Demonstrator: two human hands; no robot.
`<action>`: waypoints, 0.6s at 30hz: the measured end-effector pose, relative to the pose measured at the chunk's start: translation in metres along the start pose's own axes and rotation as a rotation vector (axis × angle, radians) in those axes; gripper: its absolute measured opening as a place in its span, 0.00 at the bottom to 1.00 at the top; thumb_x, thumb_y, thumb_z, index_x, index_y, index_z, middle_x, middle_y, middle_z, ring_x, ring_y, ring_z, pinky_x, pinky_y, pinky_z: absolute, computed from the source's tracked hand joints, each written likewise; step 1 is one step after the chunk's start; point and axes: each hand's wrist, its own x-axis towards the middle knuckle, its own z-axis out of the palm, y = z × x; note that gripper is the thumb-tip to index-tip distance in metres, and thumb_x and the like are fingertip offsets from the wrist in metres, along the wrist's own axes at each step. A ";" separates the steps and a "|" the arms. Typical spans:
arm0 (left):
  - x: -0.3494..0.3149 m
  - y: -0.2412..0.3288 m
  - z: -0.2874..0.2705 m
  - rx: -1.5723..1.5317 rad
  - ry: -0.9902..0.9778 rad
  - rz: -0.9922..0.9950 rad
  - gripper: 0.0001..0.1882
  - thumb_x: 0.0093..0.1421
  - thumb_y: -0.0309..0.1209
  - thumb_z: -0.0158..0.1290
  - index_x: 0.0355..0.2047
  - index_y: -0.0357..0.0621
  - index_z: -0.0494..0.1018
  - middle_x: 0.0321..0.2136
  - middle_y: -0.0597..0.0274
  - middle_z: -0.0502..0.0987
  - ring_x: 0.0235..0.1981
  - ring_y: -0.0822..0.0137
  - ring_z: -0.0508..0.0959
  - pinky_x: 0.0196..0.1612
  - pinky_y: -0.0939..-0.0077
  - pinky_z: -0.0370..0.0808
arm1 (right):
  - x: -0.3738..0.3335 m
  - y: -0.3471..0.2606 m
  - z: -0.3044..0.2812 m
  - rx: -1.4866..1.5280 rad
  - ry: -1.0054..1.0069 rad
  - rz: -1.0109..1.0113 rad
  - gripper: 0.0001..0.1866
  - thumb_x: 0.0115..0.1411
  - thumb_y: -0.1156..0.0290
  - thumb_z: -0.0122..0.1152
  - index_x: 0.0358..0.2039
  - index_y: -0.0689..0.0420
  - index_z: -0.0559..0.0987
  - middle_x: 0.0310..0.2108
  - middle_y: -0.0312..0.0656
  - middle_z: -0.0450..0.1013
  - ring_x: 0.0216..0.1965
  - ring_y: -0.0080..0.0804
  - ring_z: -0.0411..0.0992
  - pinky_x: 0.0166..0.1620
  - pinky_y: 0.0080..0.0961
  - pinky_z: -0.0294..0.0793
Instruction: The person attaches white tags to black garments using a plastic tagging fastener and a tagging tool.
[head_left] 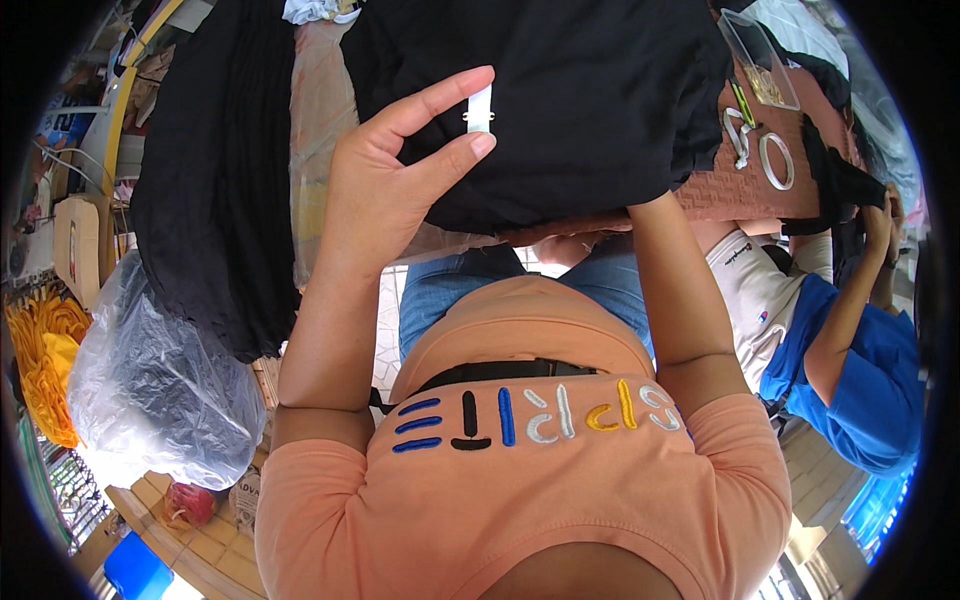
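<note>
My left hand is raised over the black fabric on the work surface. Between thumb and index finger it pinches a small white strip by its two ends. Tiny gold-coloured metal bits stick out at both sides of the strip. The black fabric lies in a broad heap before me, its front edge near my lap. My right forearm reaches under this fabric at its right side, so the right hand and its fingers are hidden.
Right of the fabric lie a clear plastic box with small gold-coloured pieces, green-yellow thread snips and a white ring. More black cloth hangs at left, above a clear plastic bag. A co-worker in blue handles black cloth at right.
</note>
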 end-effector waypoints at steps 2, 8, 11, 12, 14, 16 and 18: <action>0.000 0.000 0.000 0.003 0.000 -0.004 0.20 0.53 0.25 0.60 0.48 0.43 0.76 0.45 0.62 0.78 0.45 0.75 0.75 0.52 0.81 0.68 | -0.001 0.000 -0.002 -0.002 0.002 -0.002 0.21 0.52 0.71 0.59 0.49 0.58 0.74 0.43 0.49 0.73 0.46 0.45 0.72 0.47 0.33 0.71; -0.001 0.000 0.001 0.003 -0.002 -0.027 0.20 0.53 0.24 0.60 0.48 0.42 0.75 0.45 0.62 0.78 0.46 0.76 0.75 0.52 0.81 0.68 | -0.002 -0.001 -0.002 -0.018 0.003 -0.005 0.21 0.52 0.70 0.59 0.49 0.57 0.74 0.44 0.49 0.73 0.46 0.45 0.72 0.48 0.34 0.71; -0.001 -0.003 0.003 -0.043 -0.001 -0.018 0.20 0.53 0.24 0.60 0.49 0.42 0.75 0.45 0.62 0.78 0.46 0.75 0.75 0.52 0.81 0.68 | -0.004 0.002 0.002 -0.038 0.014 -0.008 0.22 0.52 0.70 0.59 0.49 0.57 0.74 0.44 0.49 0.73 0.46 0.45 0.72 0.48 0.34 0.71; -0.001 -0.003 0.004 -0.041 0.000 -0.023 0.20 0.53 0.24 0.60 0.49 0.42 0.75 0.45 0.62 0.78 0.46 0.75 0.75 0.52 0.81 0.68 | -0.005 0.004 0.005 -0.048 0.017 -0.008 0.22 0.52 0.70 0.59 0.49 0.57 0.74 0.44 0.49 0.72 0.46 0.45 0.71 0.48 0.34 0.71; 0.000 -0.002 0.005 -0.038 0.000 -0.032 0.21 0.53 0.24 0.60 0.49 0.42 0.75 0.46 0.62 0.78 0.46 0.75 0.75 0.52 0.81 0.68 | -0.005 0.004 0.006 -0.058 0.023 -0.011 0.22 0.52 0.69 0.59 0.49 0.57 0.74 0.44 0.49 0.72 0.46 0.45 0.71 0.48 0.34 0.71; 0.000 -0.004 0.005 -0.016 -0.007 -0.030 0.21 0.53 0.24 0.60 0.49 0.42 0.75 0.46 0.62 0.78 0.46 0.75 0.75 0.52 0.81 0.68 | -0.006 0.005 0.007 -0.070 0.029 -0.012 0.22 0.52 0.69 0.60 0.49 0.57 0.73 0.45 0.49 0.72 0.47 0.46 0.71 0.48 0.34 0.71; -0.001 -0.006 0.005 -0.004 -0.007 -0.029 0.21 0.53 0.25 0.60 0.49 0.42 0.75 0.46 0.61 0.78 0.46 0.75 0.75 0.52 0.81 0.68 | -0.005 0.005 0.007 -0.069 0.031 -0.017 0.22 0.52 0.69 0.60 0.50 0.57 0.73 0.45 0.49 0.72 0.47 0.46 0.71 0.48 0.34 0.71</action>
